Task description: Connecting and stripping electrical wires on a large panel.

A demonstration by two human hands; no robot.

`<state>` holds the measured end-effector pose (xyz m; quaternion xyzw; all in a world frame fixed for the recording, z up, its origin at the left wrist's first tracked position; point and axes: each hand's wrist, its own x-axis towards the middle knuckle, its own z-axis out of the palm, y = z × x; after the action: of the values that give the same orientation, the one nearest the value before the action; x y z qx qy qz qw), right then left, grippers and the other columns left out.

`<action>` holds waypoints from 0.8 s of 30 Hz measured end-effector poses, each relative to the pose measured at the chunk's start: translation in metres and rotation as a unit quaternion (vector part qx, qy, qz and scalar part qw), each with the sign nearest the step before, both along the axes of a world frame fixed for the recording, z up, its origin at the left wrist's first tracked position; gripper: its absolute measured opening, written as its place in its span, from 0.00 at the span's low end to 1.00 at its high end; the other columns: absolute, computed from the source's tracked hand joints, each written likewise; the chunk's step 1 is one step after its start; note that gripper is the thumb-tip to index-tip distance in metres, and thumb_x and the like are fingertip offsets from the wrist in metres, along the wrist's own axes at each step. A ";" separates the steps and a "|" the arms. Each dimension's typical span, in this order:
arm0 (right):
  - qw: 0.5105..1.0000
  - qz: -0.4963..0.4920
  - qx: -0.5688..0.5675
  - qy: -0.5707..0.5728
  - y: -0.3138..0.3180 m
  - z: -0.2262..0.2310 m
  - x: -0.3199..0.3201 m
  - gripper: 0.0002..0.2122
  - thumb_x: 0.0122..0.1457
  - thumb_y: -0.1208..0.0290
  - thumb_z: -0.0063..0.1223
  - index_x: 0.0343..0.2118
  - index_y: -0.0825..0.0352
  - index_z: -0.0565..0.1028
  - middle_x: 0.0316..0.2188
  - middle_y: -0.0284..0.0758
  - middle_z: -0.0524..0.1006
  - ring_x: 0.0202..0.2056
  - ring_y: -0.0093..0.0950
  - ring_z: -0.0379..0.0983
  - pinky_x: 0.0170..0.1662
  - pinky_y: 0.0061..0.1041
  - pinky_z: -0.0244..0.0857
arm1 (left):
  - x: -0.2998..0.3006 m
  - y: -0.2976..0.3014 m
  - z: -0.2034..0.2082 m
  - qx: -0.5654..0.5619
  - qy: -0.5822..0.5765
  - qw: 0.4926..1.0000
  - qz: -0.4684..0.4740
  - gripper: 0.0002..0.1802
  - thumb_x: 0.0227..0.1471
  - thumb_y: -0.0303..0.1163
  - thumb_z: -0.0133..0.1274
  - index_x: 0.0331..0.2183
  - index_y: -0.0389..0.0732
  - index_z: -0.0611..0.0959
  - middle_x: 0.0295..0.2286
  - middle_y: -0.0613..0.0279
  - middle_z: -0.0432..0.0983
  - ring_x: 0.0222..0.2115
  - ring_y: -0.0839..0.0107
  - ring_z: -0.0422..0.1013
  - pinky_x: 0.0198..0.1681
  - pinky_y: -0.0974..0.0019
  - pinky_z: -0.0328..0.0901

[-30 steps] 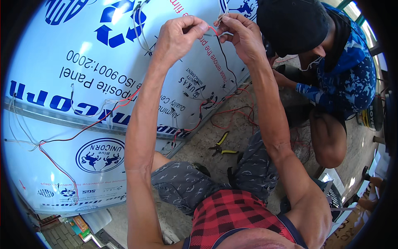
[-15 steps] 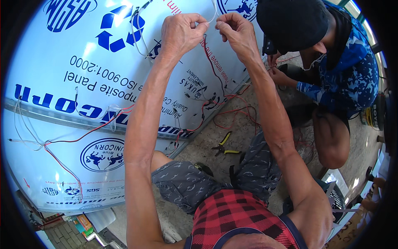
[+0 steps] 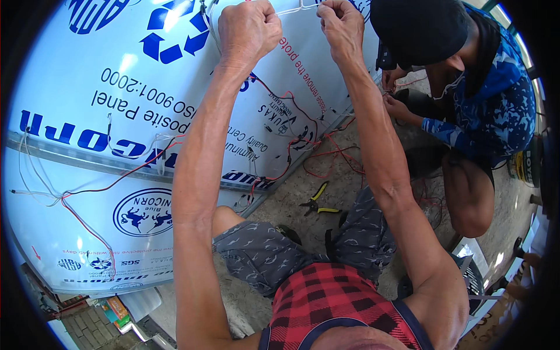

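Both my arms reach out over a white film-covered panel (image 3: 146, 93) with blue print. My left hand (image 3: 249, 32) is closed in a fist on a thin white wire (image 3: 289, 11). The wire runs across to my right hand (image 3: 342, 28), whose thumb and fingers pinch it. A short stretch of wire shows between the hands, and another strand goes up out of view from its middle. Red and black wires (image 3: 297, 106) lie on the panel below my hands.
Yellow-handled wire strippers (image 3: 319, 201) lie on the concrete floor (image 3: 286, 204). To the right, a person in a black cap (image 3: 417, 29) crouches and handles thin wires. Another printed panel (image 3: 52, 233) is at left, with a red-and-white wire bundle (image 3: 87, 230) across it.
My hands have moved up and farther apart, the left going slightly left and the right slightly right. The white wire is now stretched between them.
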<state>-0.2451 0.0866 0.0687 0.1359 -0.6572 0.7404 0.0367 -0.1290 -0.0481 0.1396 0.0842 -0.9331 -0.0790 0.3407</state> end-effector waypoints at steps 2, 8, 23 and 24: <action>1.000 0.006 0.001 0.003 -0.001 0.000 0.000 0.10 0.56 0.72 0.57 0.37 0.73 0.78 0.27 0.36 0.78 0.29 0.28 0.73 0.34 0.29 0.67 | 0.001 -0.006 -0.002 -0.007 0.003 1.000 -0.004 0.07 0.50 0.32 0.61 0.31 0.40 0.89 0.14 0.63 0.77 0.14 0.71 0.71 0.23 0.67 0.67; 0.999 0.022 0.003 -0.035 -0.003 -0.011 -0.004 0.11 0.56 0.72 0.57 0.37 0.73 0.78 0.29 0.34 0.78 0.29 0.24 0.72 0.34 0.27 0.67 | -0.001 0.007 0.000 -0.020 0.027 0.999 -0.007 0.08 0.43 0.26 0.56 0.20 0.31 0.84 0.17 0.42 0.77 0.17 0.50 0.76 0.26 0.54 0.71; 0.957 0.246 0.117 0.097 0.015 -0.123 0.077 0.08 0.59 0.78 0.56 0.38 0.63 0.85 0.31 0.34 0.80 0.32 0.27 0.77 0.40 0.28 0.72 | 0.019 0.011 0.004 -0.029 -0.085 0.989 -0.119 0.10 0.52 0.28 0.57 0.31 0.30 0.88 0.23 0.41 0.81 0.24 0.48 0.79 0.33 0.54 0.73; 0.958 0.245 0.117 0.096 0.014 -0.128 0.079 0.08 0.59 0.78 0.56 0.38 0.63 0.85 0.31 0.34 0.80 0.32 0.27 0.77 0.40 0.28 0.72 | 0.020 0.012 0.003 -0.029 -0.086 0.989 -0.120 0.10 0.52 0.28 0.57 0.31 0.30 0.88 0.23 0.41 0.81 0.24 0.48 0.79 0.33 0.54 0.73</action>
<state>-0.1665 0.1005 -0.0593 0.3664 -0.6790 0.6284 -0.0994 -0.1093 -0.0365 0.1429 -0.0316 -0.9642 -0.0847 0.2493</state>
